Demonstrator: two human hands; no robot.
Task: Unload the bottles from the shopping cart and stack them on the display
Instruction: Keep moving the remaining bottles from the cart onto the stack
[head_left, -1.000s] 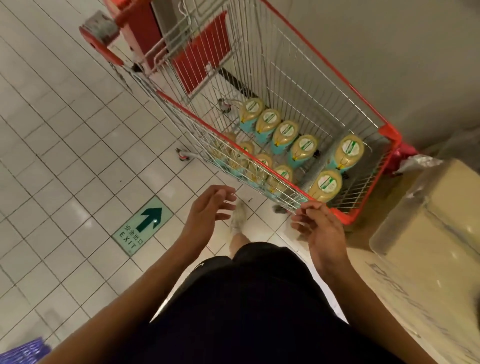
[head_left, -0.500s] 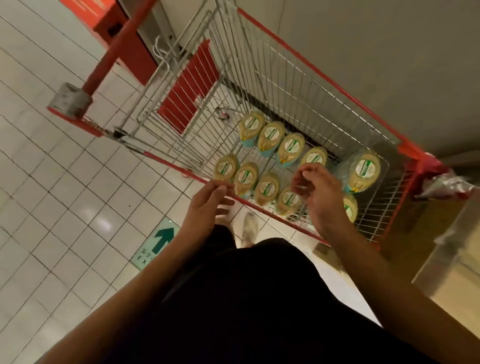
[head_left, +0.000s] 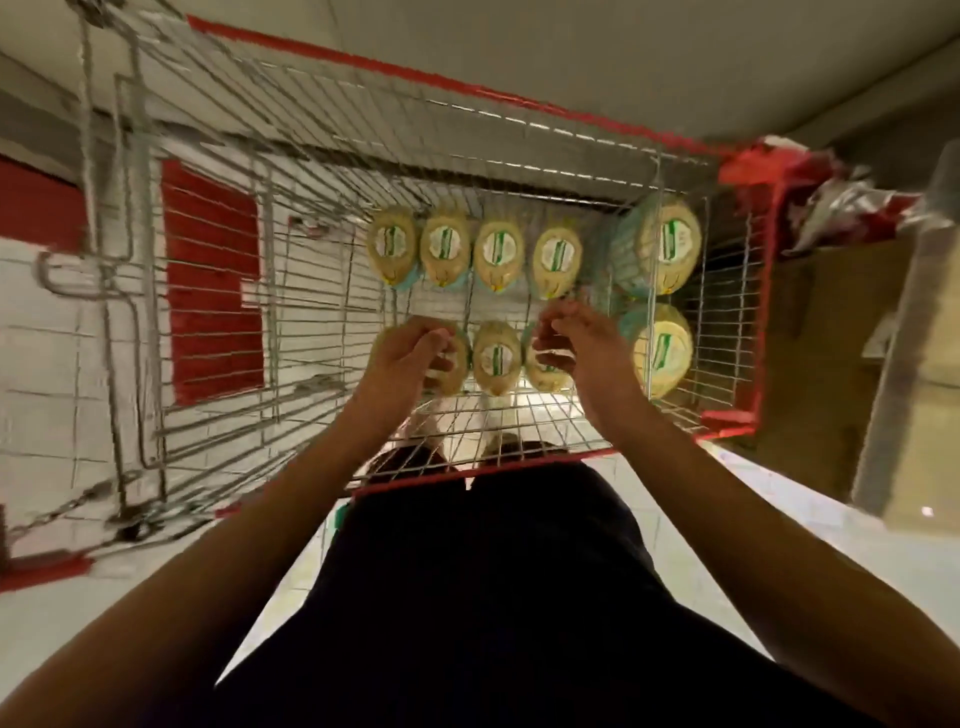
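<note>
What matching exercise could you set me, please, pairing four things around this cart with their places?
Things:
1. left hand
2. right hand
3. red panel
4. box

Places:
A. outside the cart, to its right
B. over the near row's leftmost bottle
C. at the cart's left end
D. over the near row's third bottle from the left

Pairs: 1-B, 2-D, 3-C, 4-A

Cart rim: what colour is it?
Red. The cart rim shows best in the head view, framing the silver wire basket.
</note>
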